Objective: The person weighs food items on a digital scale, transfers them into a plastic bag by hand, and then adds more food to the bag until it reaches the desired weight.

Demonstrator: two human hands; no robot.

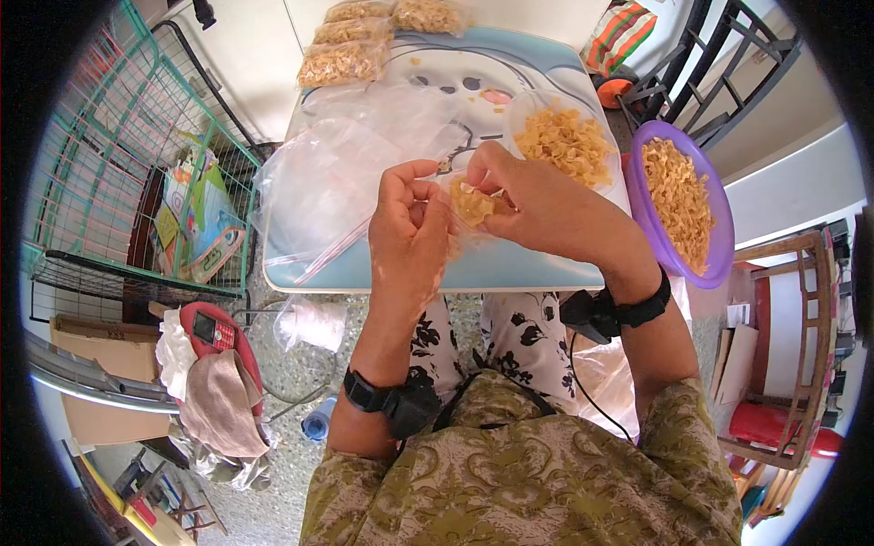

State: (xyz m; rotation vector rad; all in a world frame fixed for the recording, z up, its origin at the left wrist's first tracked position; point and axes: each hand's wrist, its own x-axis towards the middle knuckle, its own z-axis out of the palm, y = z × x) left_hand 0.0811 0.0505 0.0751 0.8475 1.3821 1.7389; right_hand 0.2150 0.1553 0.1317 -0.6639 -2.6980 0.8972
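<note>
My right hand is closed around some thin yellow dried chips, over the front part of the small table. Close beside it, my left hand has its fingers curled and pinched at a clear plastic bag, which is mostly hidden between the hands. Flat clear zip bags lie in a pile to the left of my hands. Behind my right hand stands a clear round bowl with more yellow chips.
Filled bags of chips sit at the table's back left. A purple basin of chips stands to the right. Left of the table are a green wire rack and a red stool bearing a cloth and a phone.
</note>
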